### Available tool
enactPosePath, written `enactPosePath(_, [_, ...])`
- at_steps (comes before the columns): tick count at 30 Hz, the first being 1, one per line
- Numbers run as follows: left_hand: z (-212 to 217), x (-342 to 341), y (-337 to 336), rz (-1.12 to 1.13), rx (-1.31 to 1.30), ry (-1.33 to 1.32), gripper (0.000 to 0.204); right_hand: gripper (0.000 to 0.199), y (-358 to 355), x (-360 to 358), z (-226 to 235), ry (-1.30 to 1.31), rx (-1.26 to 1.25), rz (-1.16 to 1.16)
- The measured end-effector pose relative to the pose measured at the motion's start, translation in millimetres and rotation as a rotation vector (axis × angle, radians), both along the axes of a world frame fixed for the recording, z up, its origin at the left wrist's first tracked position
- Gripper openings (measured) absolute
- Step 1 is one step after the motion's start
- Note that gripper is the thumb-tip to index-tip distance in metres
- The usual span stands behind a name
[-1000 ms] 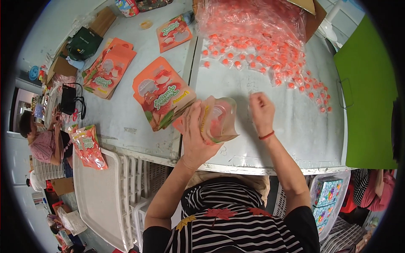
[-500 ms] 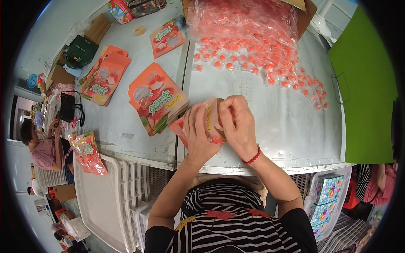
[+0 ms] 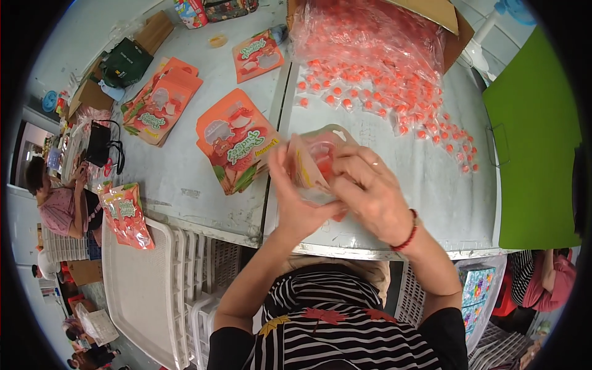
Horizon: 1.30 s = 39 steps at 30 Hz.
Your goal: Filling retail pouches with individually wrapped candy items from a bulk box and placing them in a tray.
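Over the near edge of the table I hold a coral printed pouch (image 3: pixel 310 168), tilted, its mouth spread apart and a clear window showing. My left hand (image 3: pixel 295 208) wraps the pouch from the left, thumb beneath it. On the other side, my right hand (image 3: pixel 375 196) has its fingers curled against the pouch's edge, slightly smeared by motion; the fingertips are partly hidden. Just left of my hands lies a stack of similar flat pouches (image 3: pixel 237 139). Farther away on the right, small orange-red candies in clear wrappers (image 3: pixel 376 98) spill from a large clear plastic bag (image 3: pixel 370 37).
More pouch stacks (image 3: pixel 161 102) and a flat pouch (image 3: pixel 259 55) lie at left. Glossy filled-looking pouches (image 3: pixel 126 216) rest on a white plastic tray (image 3: pixel 139 277) below the table. A green panel (image 3: pixel 533 142) stands right. Another person (image 3: pixel 65 209) works at far left.
The pouch, pressed between my hands before, is now tilted with its mouth spread wider. My right hand has shifted right and down; my left fingers have opened around the pouch's side.
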<state>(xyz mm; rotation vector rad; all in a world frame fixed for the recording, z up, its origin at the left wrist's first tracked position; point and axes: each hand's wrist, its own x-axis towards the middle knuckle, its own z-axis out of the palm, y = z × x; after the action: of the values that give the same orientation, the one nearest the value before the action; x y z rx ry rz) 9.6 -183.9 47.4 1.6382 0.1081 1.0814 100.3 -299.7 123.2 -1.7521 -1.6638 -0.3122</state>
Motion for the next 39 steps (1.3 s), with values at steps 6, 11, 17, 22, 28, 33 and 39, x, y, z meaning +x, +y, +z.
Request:
enactPosePath(6, [17,-26,52,-0.426,-0.276,0.261,0.038,0.017,-9,-2,31,-0.189,0.052,0.134])
enactPosePath(11, [31,-35,35,-0.335,-0.310,0.339,0.016,0.021,-28,-13,32,-0.121,-0.216,0.022])
enactPosePath(17, [41,-27,19,-0.313,-0.332,0.257,0.019,0.035,-20,6,51,0.331,-0.703,0.188])
enactPosePath(22, [50,-45,33,-0.189,-0.095,0.407,0.015,0.026,0,7,48,0.255,-0.742,0.161])
enactPosePath(28, [25,-40,36,-0.314,-0.199,0.159,0.018,0.021,-7,-30,49,-0.145,-0.320,-0.019])
enactPosePath(33, [47,-64,38,-0.092,-0.111,0.187,0.024,0.024,-12,-18,63,-0.404,-0.232,0.053])
enactPosePath(39, [79,-102,55,-0.184,-0.180,0.176,0.025,0.022,14,-25,65,0.180,-0.654,-0.070])
